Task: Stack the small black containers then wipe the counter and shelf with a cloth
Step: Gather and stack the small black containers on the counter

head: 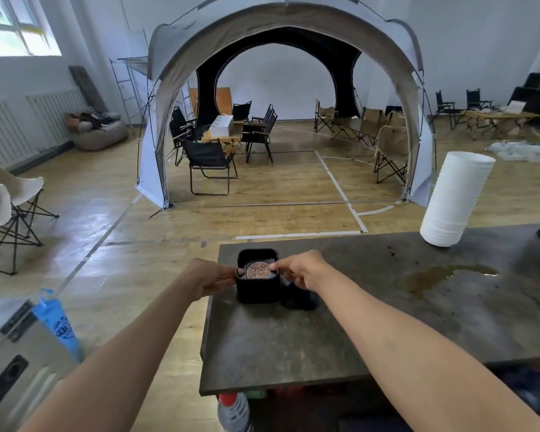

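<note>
A small black square container [256, 289] stands near the far left corner of the grey counter [293, 344]. A round copper-patterned disc [258, 270] lies in its open top. My left hand [211, 280] grips the container's left rim. My right hand [303, 271] pinches the right rim beside the disc. A second small black piece [298, 299] lies on the counter just right of the container, partly hidden under my right hand. No cloth is in view.
A tall stack of white cups [452, 201] leans at the counter's far right. A brown liquid puddle [434, 275] and dark specks mark the counter right of my hands. A red-capped bottle [233, 411] sits below the near edge. A blue folded bag [58, 322] stands at left.
</note>
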